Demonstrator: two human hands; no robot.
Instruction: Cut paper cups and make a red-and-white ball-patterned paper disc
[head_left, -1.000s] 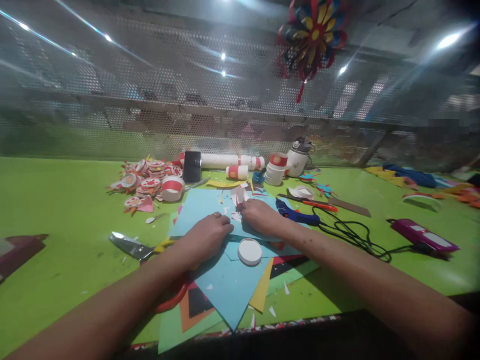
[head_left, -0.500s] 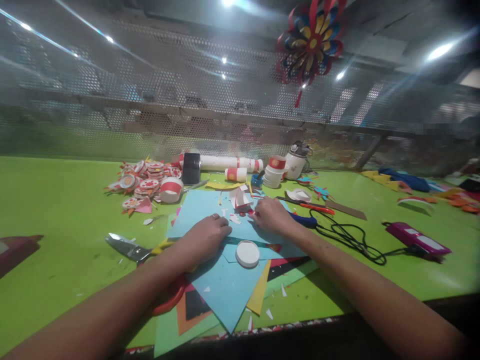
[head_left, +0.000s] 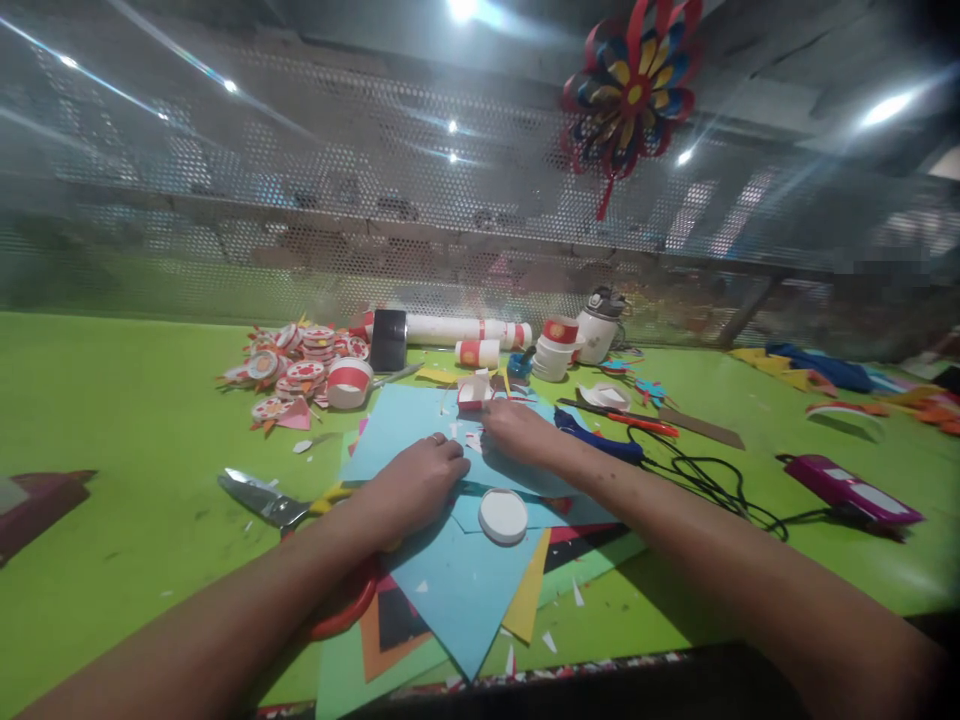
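My left hand (head_left: 421,482) lies palm down on a sheet of light blue paper (head_left: 401,415), its fingers loosely extended and holding nothing I can see. Across from it, my right hand (head_left: 517,432) is closed, fingertips bent down among small red and white paper scraps (head_left: 472,442); whatever they pinch is hidden. A folded piece of cut paper cup (head_left: 474,390) sits just beyond those fingertips. Nearer to me is a round white disc (head_left: 503,516) with a raised rim. Large scissors (head_left: 262,498) with open blades lie partly under my left forearm.
A pile of red and white paper discs (head_left: 304,365), a paper cup (head_left: 349,383), a phone (head_left: 388,340) and stacked cups (head_left: 555,350) stand at the back. To the right are a blue-handled tool (head_left: 596,440), its black cable (head_left: 694,470) and a purple power strip (head_left: 855,490).
My right hand has shifted left over the scraps, toward my left hand. The folded cup piece has turned and shows more red. My left hand stays on the blue paper.
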